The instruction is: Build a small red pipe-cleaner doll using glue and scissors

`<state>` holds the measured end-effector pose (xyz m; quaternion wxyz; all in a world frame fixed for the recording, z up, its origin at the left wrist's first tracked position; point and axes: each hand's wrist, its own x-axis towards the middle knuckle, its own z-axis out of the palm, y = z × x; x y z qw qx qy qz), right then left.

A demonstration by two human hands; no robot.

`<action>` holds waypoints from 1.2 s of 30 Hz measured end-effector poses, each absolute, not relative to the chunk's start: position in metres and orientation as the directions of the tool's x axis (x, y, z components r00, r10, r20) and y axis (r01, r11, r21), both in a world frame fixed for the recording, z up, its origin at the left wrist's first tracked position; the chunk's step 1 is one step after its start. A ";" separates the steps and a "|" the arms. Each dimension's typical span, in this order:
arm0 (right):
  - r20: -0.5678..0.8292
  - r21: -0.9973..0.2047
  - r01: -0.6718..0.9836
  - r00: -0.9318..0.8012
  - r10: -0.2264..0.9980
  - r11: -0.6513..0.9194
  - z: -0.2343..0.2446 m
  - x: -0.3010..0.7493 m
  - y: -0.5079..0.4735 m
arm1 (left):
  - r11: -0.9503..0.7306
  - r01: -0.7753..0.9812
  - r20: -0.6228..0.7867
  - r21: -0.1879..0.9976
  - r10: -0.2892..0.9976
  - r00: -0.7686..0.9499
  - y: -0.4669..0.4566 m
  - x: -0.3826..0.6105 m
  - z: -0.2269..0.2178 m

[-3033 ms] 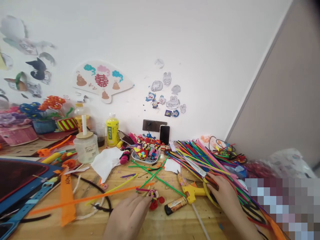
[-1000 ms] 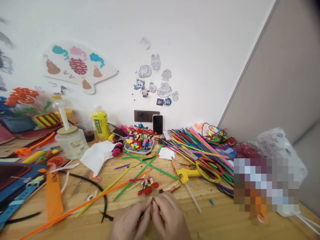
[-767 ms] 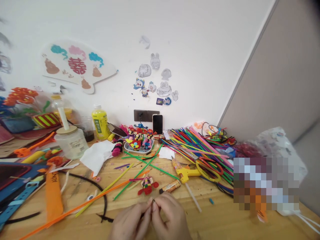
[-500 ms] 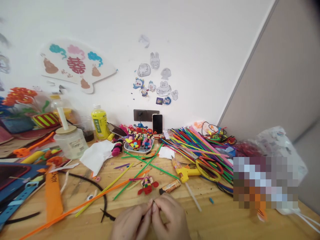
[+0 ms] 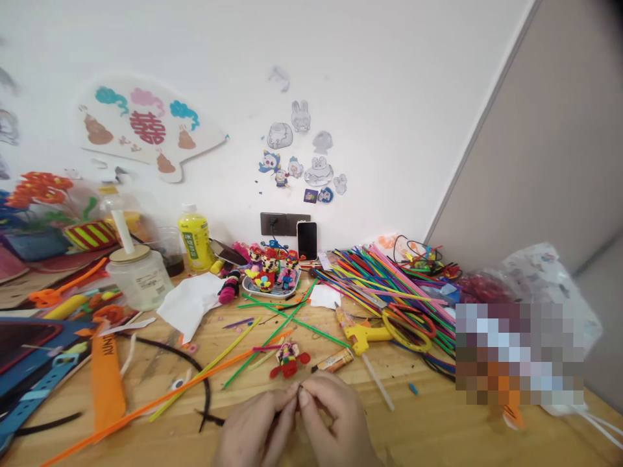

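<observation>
Both my hands meet at the bottom middle, fingertips pressed together. A dark bit of what looks like a black pipe cleaner (image 5: pixel 300 388) shows between the tips; most of it is hidden by my fingers. My left hand (image 5: pixel 257 421) is closed, with the dark strand partly visible under its fingers. Thumb and forefinger of my right hand (image 5: pixel 333 415) pinch at the same spot. Just beyond them lies a small red and black pipe-cleaner figure (image 5: pixel 288 360). A brown-orange tube (image 5: pixel 333 360) lies beside it, partly behind my right hand.
A yellow glue gun (image 5: pixel 363 336) lies right of the tube, before a heap of coloured pipe cleaners (image 5: pixel 389 275). A tray (image 5: pixel 272 293) of small figures stands at the back, near a phone (image 5: pixel 307 240). Left are a jar (image 5: pixel 141 282), a yellow bottle (image 5: pixel 193 240) and an orange strip (image 5: pixel 108 383).
My hands stay together at nearly the same place, with the fingers shifting slightly around the small dark piece. The whole view has moved a little.
</observation>
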<state>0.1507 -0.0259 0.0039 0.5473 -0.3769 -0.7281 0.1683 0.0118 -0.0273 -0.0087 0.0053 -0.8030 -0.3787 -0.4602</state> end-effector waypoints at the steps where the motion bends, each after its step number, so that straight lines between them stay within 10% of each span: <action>1: 0.636 -0.701 0.321 -0.123 0.762 0.637 0.006 0.152 -0.025 | -0.702 0.617 0.739 0.354 0.615 0.276 -0.027 0.011 -0.009; 30: 0.546 -0.748 0.257 -0.285 0.788 0.611 0.006 0.172 -0.014 | -0.758 0.626 0.755 0.183 0.516 0.404 -0.024 0.008 -0.003; 36: 0.350 -0.867 0.248 -0.314 0.883 0.432 0.014 0.177 -0.013 | -0.754 0.638 0.789 0.155 0.483 0.379 -0.018 0.009 -0.006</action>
